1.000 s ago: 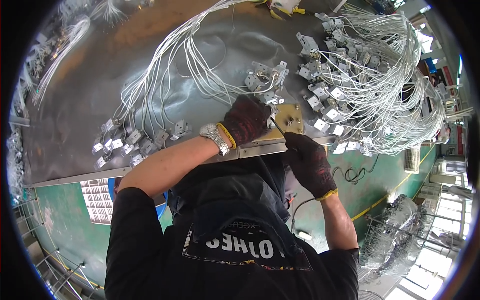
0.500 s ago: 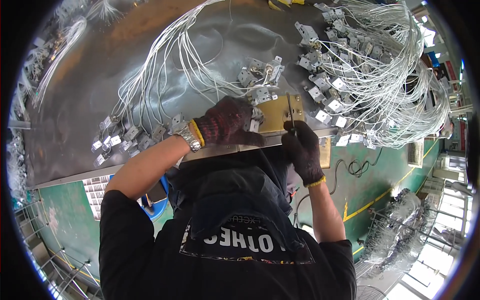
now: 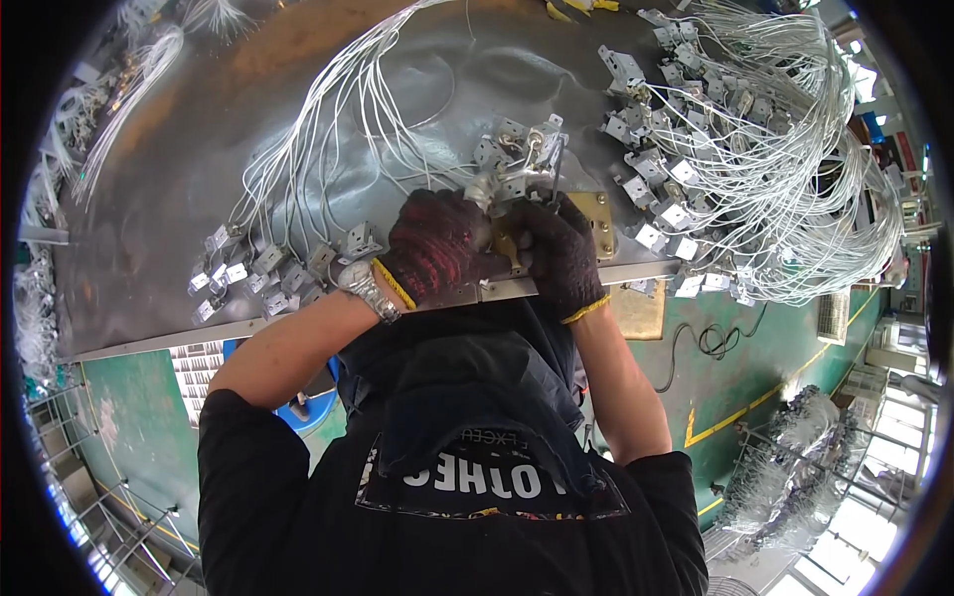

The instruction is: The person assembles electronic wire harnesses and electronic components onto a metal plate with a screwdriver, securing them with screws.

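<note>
Both my hands wear dark knitted gloves with yellow cuffs and meet at the front edge of the metal table [image 3: 189, 109]. My left hand [image 3: 437, 243] is closed, its fingertips by a pale wired metal fitting [image 3: 484, 189]; what lies deeper in its grip is hidden. Close beside it, my right hand [image 3: 561, 248] is curled round a thin metal rod tool [image 3: 559, 164], whose shaft points away from me; its handle is hidden. A brass-coloured plate [image 3: 601, 211] with bolts lies partly under the right hand. Several small metal brackets [image 3: 517, 139] sit just beyond.
White wires [image 3: 368, 79] run across the table to a group of brackets [image 3: 268, 263] at left. A large heap of wired brackets [image 3: 686, 149] fills the right side. A black cable [image 3: 711, 343] lies on the green floor, near a wire cage trolley [image 3: 785, 467].
My right hand has moved left from beside the brass-coloured plate to meet my left hand, carrying the rod tool. My left hand has shifted slightly left.
</note>
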Demonstrator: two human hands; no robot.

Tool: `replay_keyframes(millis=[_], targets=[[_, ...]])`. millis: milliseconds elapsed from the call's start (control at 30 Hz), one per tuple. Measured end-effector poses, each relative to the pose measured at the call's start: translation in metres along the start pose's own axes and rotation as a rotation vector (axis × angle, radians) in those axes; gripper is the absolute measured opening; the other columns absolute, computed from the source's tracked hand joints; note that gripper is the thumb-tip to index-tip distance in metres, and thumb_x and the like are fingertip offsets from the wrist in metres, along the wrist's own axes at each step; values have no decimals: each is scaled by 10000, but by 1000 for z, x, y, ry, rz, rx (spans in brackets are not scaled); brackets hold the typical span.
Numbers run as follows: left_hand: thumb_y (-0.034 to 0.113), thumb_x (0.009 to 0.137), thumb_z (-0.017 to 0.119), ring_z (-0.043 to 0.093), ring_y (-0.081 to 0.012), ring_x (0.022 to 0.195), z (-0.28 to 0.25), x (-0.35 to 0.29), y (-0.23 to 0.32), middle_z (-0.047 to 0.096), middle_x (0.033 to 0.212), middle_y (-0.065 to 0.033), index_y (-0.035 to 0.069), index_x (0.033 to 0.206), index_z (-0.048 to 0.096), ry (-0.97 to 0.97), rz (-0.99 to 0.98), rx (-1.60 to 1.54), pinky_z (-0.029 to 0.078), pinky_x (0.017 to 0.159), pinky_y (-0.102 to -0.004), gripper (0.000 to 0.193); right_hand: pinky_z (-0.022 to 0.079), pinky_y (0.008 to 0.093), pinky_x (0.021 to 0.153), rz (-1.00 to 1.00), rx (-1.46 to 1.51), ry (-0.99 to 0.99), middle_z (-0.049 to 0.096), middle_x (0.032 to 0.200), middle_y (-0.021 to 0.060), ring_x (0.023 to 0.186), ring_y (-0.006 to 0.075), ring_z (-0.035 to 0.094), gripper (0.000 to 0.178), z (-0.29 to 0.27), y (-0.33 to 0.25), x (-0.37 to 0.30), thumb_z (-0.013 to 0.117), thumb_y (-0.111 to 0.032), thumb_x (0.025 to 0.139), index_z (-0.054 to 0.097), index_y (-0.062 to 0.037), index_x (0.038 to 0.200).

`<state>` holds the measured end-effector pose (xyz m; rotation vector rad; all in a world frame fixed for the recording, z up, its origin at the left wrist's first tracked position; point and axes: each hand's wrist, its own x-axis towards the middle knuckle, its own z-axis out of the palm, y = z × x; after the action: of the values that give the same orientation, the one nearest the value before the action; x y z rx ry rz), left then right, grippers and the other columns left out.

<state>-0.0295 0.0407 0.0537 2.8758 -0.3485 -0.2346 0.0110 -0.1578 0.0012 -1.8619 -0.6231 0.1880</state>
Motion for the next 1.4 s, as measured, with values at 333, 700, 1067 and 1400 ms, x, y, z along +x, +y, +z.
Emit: replay_keyframes(millis=[333, 700, 1067, 1400], targets=[[506, 715, 819, 639, -331, 1070, 11, 7, 12, 662, 1134, -148, 81, 1158, 681, 215, 188, -37, 486, 883, -463, 630, 478, 259, 475, 605, 451, 184, 665, 752, 63, 600, 120, 635, 198, -22, -61, -19, 714, -109, 882, 633, -8, 1032], [488, 772, 783, 589, -345, 1208, 13, 21, 4, 588, 1409, -173, 129, 1321, 633, 29, 187, -43, 409, 1003, -466, 673, 513, 271, 484, 578, 310, 98, 666, 764, 84, 615, 135, 652, 251, -21, -51, -21, 733, -99, 877, 616, 15, 1068], [498, 763, 791, 612, -314, 1127, 18, 38, 10, 670, 1263, -122, 112, 1155, 704, 114, 156, -10, 437, 945, -457, 557, 509, 279, 478, 621, 349, 108, 666, 749, 81, 596, 130, 635, 210, -32, -42, -10, 729, -74, 855, 617, 10, 1012], [393, 768, 759, 656, -280, 990, 16, 42, 7, 704, 1041, -70, 164, 1078, 709, 22, 172, 39, 463, 855, -442, 388, 527, 369, 602, 137, -415, 74, 683, 766, 147, 664, 262, 692, 164, -10, -42, -13, 698, -125, 883, 643, -43, 1013]])
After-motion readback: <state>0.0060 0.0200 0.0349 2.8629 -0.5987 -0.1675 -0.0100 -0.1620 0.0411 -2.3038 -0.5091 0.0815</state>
